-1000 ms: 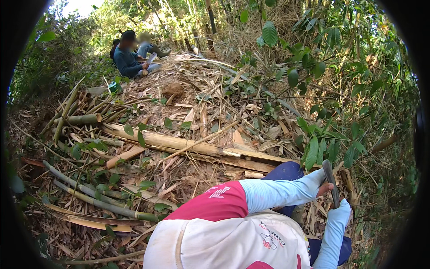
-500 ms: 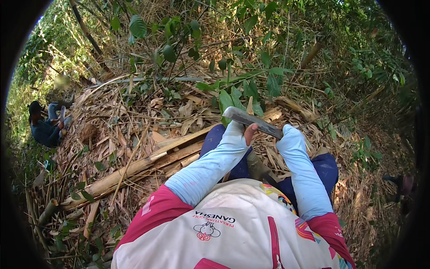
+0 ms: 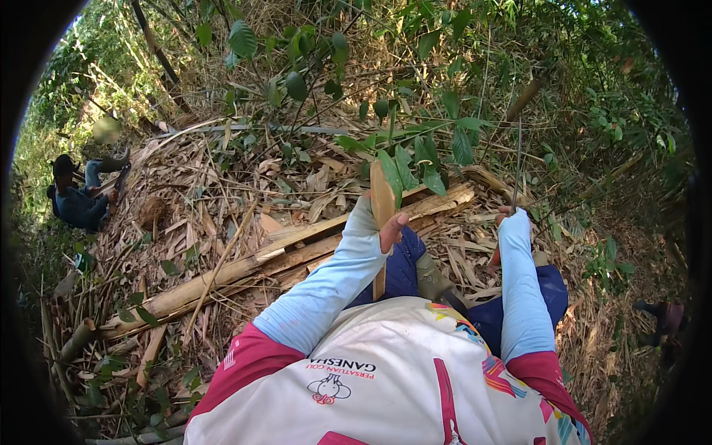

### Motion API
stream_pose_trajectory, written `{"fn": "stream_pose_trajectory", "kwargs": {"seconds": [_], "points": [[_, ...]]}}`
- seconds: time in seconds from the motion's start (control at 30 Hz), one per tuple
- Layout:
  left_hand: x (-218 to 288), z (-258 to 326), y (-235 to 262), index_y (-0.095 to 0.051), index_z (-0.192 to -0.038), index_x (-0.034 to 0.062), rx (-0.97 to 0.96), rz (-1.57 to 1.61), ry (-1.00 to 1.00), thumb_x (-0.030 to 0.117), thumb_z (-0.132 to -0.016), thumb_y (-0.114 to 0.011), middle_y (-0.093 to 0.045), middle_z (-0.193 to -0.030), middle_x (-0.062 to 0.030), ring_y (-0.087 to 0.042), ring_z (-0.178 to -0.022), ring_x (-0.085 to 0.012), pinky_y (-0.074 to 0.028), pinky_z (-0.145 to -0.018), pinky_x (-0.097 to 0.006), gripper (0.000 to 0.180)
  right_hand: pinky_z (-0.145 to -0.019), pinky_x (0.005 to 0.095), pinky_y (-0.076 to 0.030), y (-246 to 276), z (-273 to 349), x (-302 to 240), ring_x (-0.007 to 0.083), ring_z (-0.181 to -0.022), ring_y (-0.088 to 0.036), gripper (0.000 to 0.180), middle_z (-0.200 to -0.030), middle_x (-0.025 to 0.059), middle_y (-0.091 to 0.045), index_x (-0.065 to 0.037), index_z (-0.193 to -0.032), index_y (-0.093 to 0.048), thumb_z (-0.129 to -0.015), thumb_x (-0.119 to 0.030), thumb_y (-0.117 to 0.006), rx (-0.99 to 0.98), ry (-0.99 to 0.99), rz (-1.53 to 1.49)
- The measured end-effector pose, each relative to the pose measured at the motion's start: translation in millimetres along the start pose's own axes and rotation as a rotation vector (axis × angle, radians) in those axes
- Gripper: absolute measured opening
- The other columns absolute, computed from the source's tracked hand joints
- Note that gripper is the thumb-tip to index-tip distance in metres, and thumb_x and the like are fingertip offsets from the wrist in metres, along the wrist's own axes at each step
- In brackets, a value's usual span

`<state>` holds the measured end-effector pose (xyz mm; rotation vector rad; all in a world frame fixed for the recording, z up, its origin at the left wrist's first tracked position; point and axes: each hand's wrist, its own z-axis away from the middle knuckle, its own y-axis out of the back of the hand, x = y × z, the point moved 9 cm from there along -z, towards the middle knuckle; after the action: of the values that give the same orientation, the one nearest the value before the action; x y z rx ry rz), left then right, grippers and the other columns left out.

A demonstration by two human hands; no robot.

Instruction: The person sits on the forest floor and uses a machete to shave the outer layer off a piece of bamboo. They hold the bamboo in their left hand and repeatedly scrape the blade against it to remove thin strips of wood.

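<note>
Largest is the split bamboo length (image 3: 222, 278), lying ahead and to the left of the left hand (image 3: 391, 233), already cracked open lengthwise. Next, the left hand clasps a flat wooden piece (image 3: 382, 194), its upper end already rounded. Smallest, a thin blade (image 3: 518, 159) rises from the right hand's (image 3: 509, 218) grip. These last 2 stand apart; what work remains cannot be told.

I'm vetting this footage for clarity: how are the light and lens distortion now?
In the head view, sunlit foliage is brightest at upper left, undergrowth at far right is darker; there too, a black fisheye border rounds the corners, the flat wooden piece in the left hand reads clearly, the machete in the right hand shows as a thin strip.
</note>
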<state>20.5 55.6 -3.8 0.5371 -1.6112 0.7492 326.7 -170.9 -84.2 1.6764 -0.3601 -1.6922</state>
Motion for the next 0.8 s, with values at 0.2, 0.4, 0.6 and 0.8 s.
{"fn": "stream_pose_trajectory", "kwargs": {"seconds": [0.2, 0.4, 0.6, 0.8], "points": [[5, -19, -20, -0.040, -0.118, 0.0036, -0.204, 0.195, 0.056, 0.029, -0.084, -0.071, -0.058, -0.083, -0.0097, -0.061, -0.064, -0.0188, -0.053, -0.060, -0.034, 0.052, -0.070, 0.0313, -0.049, -24, 42, -33, 0.0168, -0.077, -0.058, 0.040, -0.085, 0.0071, -0.062, -0.006, -0.112, -0.064, -0.073, -0.009, -0.072, -0.186, 0.131, -0.098], [-16, -29, -20, -0.047, -0.118, 0.0004, -0.231, 0.288, 0.184, 0.033, -0.088, -0.064, -0.062, -0.091, -0.0121, -0.064, -0.076, -0.0204, -0.054, -0.064, -0.034, 0.047, -0.045, 0.0279, -0.041, -4, 56, -31, 0.0127, -0.051, -0.050, 0.056, -0.072, 0.0064, -0.057, -0.005, -0.129, -0.049, -0.077, -0.003, -0.069, -0.211, -0.011, -0.216], [-38, -26, 10, -0.050, -0.120, -0.0011, -0.122, 0.399, 0.231, 0.048, -0.095, -0.048, -0.064, -0.094, -0.0133, -0.066, -0.080, -0.0222, -0.056, -0.066, -0.033, 0.055, -0.040, 0.0297, -0.039, 2, 14, -10, 0.0141, -0.050, -0.050, 0.057, -0.076, 0.0078, -0.058, -0.006, -0.131, -0.048, -0.078, 0.004, -0.067, -0.166, -0.033, -0.274], [-52, -42, -4, -0.055, -0.109, 0.0064, -0.141, 0.498, 0.261, 0.053, -0.095, -0.045, -0.062, -0.084, -0.0086, -0.062, -0.068, -0.0180, -0.052, -0.063, -0.031, 0.050, -0.034, 0.0357, -0.036, -13, -26, 71, 0.0190, -0.038, -0.044, 0.063, -0.063, 0.0061, -0.051, -0.016, -0.142, -0.037, -0.085, 0.004, -0.052, -0.178, -0.239, -0.343]]}}
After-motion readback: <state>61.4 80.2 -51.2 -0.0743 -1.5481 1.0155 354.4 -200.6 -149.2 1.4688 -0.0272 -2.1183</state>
